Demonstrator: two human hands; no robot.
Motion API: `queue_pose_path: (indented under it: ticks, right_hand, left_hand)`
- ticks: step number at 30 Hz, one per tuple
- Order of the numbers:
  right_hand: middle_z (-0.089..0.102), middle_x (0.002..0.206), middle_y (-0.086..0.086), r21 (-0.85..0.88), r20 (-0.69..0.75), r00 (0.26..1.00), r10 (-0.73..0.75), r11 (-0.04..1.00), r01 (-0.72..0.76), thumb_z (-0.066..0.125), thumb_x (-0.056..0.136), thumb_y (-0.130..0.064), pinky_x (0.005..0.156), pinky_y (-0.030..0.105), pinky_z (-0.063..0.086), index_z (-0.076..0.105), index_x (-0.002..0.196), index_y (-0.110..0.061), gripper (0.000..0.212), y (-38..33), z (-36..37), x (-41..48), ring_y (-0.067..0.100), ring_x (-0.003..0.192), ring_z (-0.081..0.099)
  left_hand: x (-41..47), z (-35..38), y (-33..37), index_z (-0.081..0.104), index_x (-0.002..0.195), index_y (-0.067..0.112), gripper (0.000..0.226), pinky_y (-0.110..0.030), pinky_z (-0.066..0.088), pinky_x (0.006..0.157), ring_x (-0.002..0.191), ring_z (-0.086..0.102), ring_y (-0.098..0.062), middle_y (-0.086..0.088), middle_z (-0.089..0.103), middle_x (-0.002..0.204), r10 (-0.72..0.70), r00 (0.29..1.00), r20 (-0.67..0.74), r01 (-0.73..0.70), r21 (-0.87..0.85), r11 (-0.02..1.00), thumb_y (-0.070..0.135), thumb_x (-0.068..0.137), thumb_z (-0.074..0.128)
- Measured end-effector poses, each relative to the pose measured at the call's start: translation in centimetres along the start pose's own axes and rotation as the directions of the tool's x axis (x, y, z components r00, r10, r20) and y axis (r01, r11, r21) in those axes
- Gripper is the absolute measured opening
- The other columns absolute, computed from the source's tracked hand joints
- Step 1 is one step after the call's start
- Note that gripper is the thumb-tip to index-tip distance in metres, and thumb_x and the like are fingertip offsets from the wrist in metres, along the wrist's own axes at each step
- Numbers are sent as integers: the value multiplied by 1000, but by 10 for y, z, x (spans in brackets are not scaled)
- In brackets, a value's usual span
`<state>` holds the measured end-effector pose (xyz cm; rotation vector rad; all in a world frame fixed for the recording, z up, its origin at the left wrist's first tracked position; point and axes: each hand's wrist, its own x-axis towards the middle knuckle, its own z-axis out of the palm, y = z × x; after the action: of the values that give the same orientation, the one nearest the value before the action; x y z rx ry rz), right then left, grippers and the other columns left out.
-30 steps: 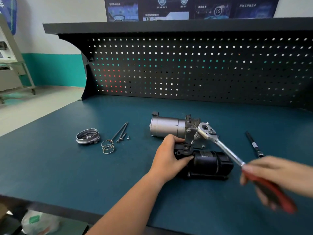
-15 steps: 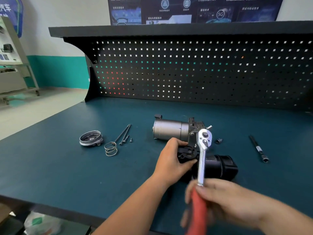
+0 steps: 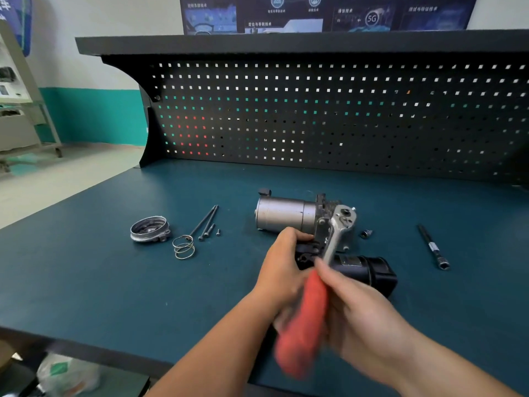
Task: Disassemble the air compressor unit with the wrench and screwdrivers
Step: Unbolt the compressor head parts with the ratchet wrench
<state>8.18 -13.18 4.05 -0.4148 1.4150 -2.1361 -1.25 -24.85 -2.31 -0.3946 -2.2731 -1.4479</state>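
**Desk:** Where is the air compressor unit (image 3: 289,214)?

**Photographer:** It lies on its side around the middle of the dark teal tabletop (image 3: 86,282). Its silver cylinder points toward the left edge, and a black cylinder sits on the side nearer the front edge.

**Desk:** And the hands?

**Photographer:** The left hand (image 3: 282,270) grips the unit's black midsection, fingers curled round it. The right hand (image 3: 363,313) has its fingers wrapped round the red handle of a ratchet wrench (image 3: 333,242). Hand and handle are blurred. The wrench head sits on the unit's grey metal block, and the shank slants down toward the front edge.

**Desk:** Loose parts?

**Photographer:** Toward the left edge lie a round metal cap (image 3: 148,229) and, just beside it, a coil spring (image 3: 184,247). Two long bolts (image 3: 204,222) lie side by side, their tips next to the spring, with a shorter bolt and a small screw (image 3: 218,232) close by. Just right of the unit sits a small socket (image 3: 366,233). Well apart from it, toward the right edge, is a dark extension bar (image 3: 433,247).

**Desk:** Background?

**Photographer:** A black pegboard (image 3: 315,116) rises along the tabletop's back edge under a dark shelf (image 3: 257,43). On the wall above is a blue display panel (image 3: 329,12), its text too small to read.
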Motion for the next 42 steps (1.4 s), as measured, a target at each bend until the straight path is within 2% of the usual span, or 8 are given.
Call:
queue_pose_path:
  ticks: [6,15,19,22,26,30,36,42]
  right_hand:
    - [64,62,24,-493,-136,962,238,825,-274,75,62,-67,48,26,50,68,74,-12,57,-39,-85,-52,26,52,65]
    - [53,50,7,-788,-271,962,33,567,-241,53,72,-76,47,22,41,59,70,-22,54,-69,-124,-56,18,44,48]
    - [49,46,6,-795,-238,971,-3,576,-193,47,77,-60,45,22,38,56,66,-21,42,-66,-115,-57,17,42,44]
    - [47,44,7,-764,-251,968,-4,615,-196,46,76,-54,45,22,38,56,65,-17,40,-68,-103,-59,17,41,43]
    - [47,46,15,-648,-290,957,14,733,-207,49,77,-46,43,23,38,57,70,-8,39,-61,-84,-66,20,40,43]
    - [57,55,25,-341,-167,979,116,925,-168,62,67,-33,44,27,45,60,74,-5,29,-37,-36,-62,26,43,54]
    - [73,85,11,-2,-56,998,9,1000,-9,67,75,-21,51,24,53,52,100,-8,32,2,48,-8,17,64,66]
    - [70,76,10,-252,-159,987,-35,968,-6,52,93,-18,58,31,53,57,96,-11,9,15,31,-8,21,66,66]
  left_hand:
    - [-2,-5,2,43,89,40,49,-5,41,78,91,52,12,22,54,94,64,998,21,-64,-1,998,21,67,82]
    - [-5,-20,21,54,105,24,43,-20,39,91,105,49,-5,10,53,108,179,982,57,-187,207,960,48,71,62]
    - [15,-24,47,59,121,15,40,-24,24,109,133,33,-10,3,54,130,267,950,162,-304,288,908,36,87,57]
    - [29,-21,61,64,110,11,20,-23,39,89,107,51,-8,5,64,106,244,920,307,-305,170,937,18,93,55]
    - [29,-16,59,72,98,16,14,-13,37,60,64,47,2,21,55,66,222,959,177,-243,110,964,14,88,62]
    - [23,-8,57,74,90,16,17,-37,49,65,71,61,-23,-3,69,75,262,965,23,-263,142,954,23,78,64]
    - [19,4,54,65,70,27,19,-18,43,61,66,56,-8,8,63,69,182,981,-62,-173,129,976,18,68,81]
    - [21,1,56,39,66,36,37,-18,28,52,58,45,2,15,48,65,79,996,-46,-71,166,984,50,66,73]
